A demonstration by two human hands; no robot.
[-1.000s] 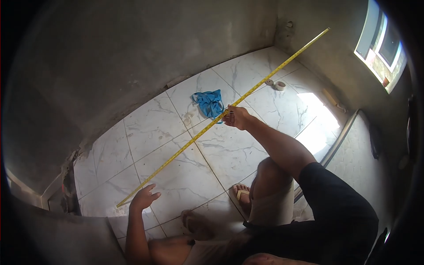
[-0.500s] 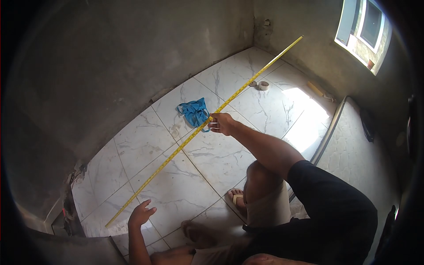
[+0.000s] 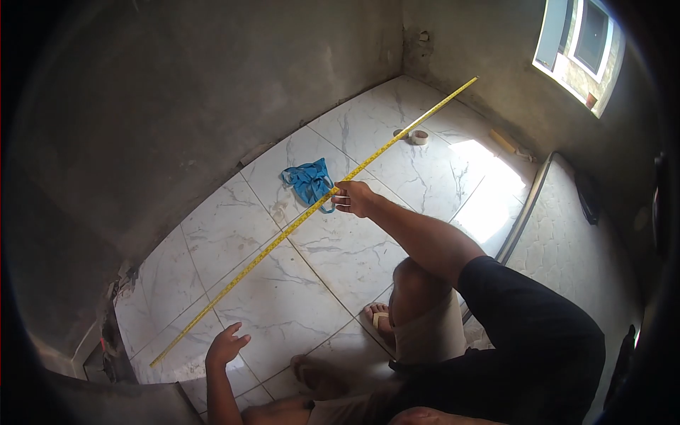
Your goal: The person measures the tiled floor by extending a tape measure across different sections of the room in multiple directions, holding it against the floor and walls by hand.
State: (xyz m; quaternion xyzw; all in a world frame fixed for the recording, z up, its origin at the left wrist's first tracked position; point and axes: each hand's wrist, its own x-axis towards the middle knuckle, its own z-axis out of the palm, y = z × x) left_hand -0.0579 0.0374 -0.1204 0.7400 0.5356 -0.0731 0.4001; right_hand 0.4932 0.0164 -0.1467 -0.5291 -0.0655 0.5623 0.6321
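A long yellow measuring tape (image 3: 265,249) stretches diagonally above the marbled tile floor (image 3: 283,304). My right hand (image 3: 352,198) pinches it near the middle, beside a crumpled blue cloth (image 3: 310,181) with a strap. At the lower left, my left hand (image 3: 227,345) is empty with its fingers apart, to the right of the tape's lower end. Near the far part of the tape, a roll of white tape (image 3: 419,137) sits on the floor, with a darker round item (image 3: 401,134) just left of it.
A mattress-like pale slab (image 3: 552,248) lies along the right side. Grey walls (image 3: 248,71) border the floor, with a window (image 3: 582,49) at the upper right. A wooden piece (image 3: 504,140) lies by the right wall. My sandalled feet (image 3: 379,319) are at the bottom.
The view has shifted, so the floor items appear further left. The measuring tape's far end has dipped and its near end has moved left. My right hand still grips it; my left hand remains open.
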